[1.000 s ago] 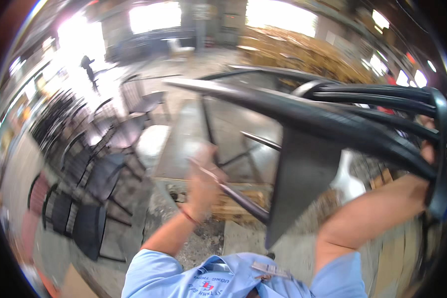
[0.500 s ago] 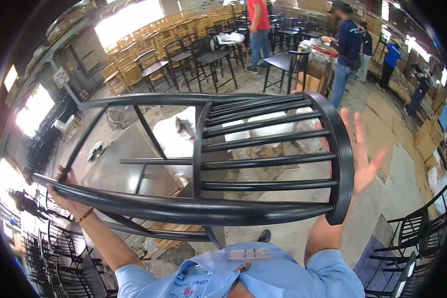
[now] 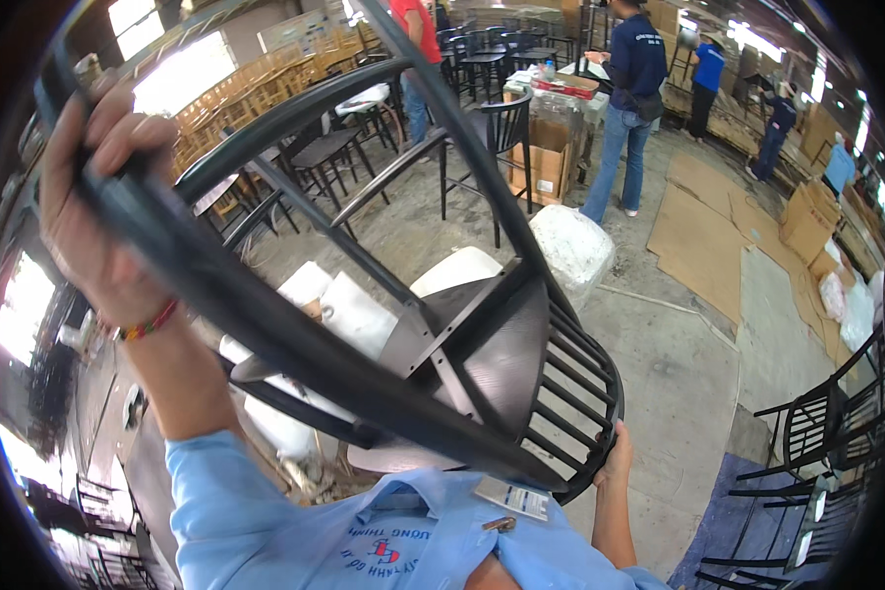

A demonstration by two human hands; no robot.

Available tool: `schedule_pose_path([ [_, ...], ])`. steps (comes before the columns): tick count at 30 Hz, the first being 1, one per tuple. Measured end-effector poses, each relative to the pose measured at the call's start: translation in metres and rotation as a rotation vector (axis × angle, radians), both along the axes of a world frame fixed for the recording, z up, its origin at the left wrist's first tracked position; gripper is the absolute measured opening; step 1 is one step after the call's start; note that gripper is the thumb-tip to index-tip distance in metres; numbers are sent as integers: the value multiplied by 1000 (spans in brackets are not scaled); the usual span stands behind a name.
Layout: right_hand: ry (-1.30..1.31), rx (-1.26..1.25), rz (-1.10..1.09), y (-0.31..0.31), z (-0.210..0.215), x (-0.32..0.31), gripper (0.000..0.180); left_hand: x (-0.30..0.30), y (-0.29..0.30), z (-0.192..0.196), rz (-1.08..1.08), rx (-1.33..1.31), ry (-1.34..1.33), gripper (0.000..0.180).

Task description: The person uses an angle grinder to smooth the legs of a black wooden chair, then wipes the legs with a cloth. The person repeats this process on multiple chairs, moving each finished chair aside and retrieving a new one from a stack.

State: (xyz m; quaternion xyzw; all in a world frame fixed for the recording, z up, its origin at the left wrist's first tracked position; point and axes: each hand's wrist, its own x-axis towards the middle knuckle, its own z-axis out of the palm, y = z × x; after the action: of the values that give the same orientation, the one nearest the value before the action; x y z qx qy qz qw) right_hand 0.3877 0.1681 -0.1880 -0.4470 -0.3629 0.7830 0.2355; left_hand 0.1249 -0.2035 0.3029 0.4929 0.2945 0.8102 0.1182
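Note:
A black wooden bar stool (image 3: 501,379) hangs tilted in front of my chest, its legs pointing up and left. The underside of its seat shows, with cross braces and screw holes. My left hand (image 3: 103,211), raised at the upper left with a beaded bracelet on its wrist, has its fingers wrapped round the stool's leg end. Low on the right, my right hand (image 3: 615,457) holds the curved top rail of the spindle back (image 3: 575,379); most of its fingers are hidden behind the rail.
Wrapped white bundles (image 3: 354,310) and a foam-covered seat (image 3: 570,241) lie beyond the stool. Cardboard sheets (image 3: 703,241) cover floor to the right. Black chairs (image 3: 816,433) stand at the right edge. A person in dark blue (image 3: 634,79) works by a cardboard box (image 3: 541,162).
The stool has tipped from lying level to a steep slant. Its leg end rose with my left hand, while the back swung down with my right. The seat's underside has come into view.

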Motion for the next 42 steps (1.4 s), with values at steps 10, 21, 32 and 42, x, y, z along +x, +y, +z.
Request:
schedule_pose_path([
  [10, -443, 175, 125, 46, -57, -140, 62, -244, 205, -87, 31, -60, 69, 22],
  [21, -914, -257, 386, -1, -117, -9, 38, -303, 211, -300, 218, -730, -69, 27],
  [32, -852, 189, 832, 199, -114, -198, 32, -160, 166, -366, 564, -906, -89, 33],
  [42, -598, 542, 1013, 213, -73, -299, 36, -114, 90, -423, 1033, -1245, -339, 44],
])
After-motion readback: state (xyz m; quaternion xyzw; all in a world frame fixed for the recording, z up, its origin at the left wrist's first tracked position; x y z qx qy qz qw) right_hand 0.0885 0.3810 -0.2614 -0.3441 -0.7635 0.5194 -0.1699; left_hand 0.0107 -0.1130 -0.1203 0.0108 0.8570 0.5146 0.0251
